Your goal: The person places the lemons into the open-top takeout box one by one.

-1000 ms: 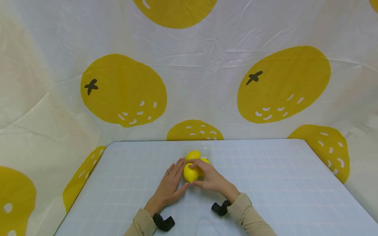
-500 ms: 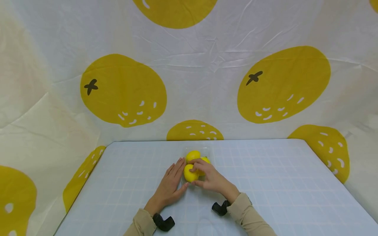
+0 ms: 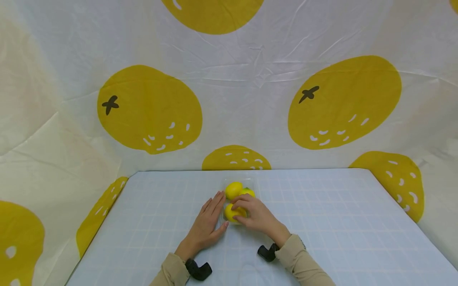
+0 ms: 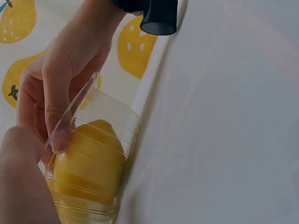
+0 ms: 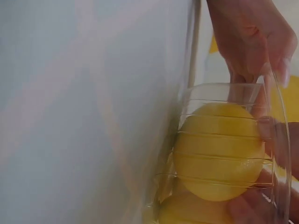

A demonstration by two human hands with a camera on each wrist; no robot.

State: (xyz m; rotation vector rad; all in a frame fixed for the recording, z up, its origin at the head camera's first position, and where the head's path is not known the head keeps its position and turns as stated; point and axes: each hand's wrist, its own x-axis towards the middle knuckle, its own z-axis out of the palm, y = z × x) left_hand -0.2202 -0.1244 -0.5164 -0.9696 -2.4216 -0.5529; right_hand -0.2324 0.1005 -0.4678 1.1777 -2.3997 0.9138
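Three yellow lemons sit in a clear plastic box (image 3: 251,182). My right hand (image 3: 260,216) grips the near lemon (image 3: 230,211), fingers bent over its right side and thumb at its front. My left hand (image 3: 204,225) lies along the box's left side, fingers straight and pointing away, thumb spread near the front corner. Behind, one lemon (image 3: 233,190) lies at the left and another lemon (image 3: 247,192), with a bit of green on top, at the right. In the right wrist view a lemon (image 5: 217,149) shows through the ribbed wall, right fingers reaching in over the rim.
A pale checked cloth (image 3: 322,222) covers the table around the box. Behind it hangs a white curtain (image 3: 247,111) printed with large yellow fruit. Black wrist cameras sit at both cuffs.
My right hand has moved the near lemon slightly right and toward me, down into the front of the box. The two lemons behind show more fully. The left hand has stayed in place.
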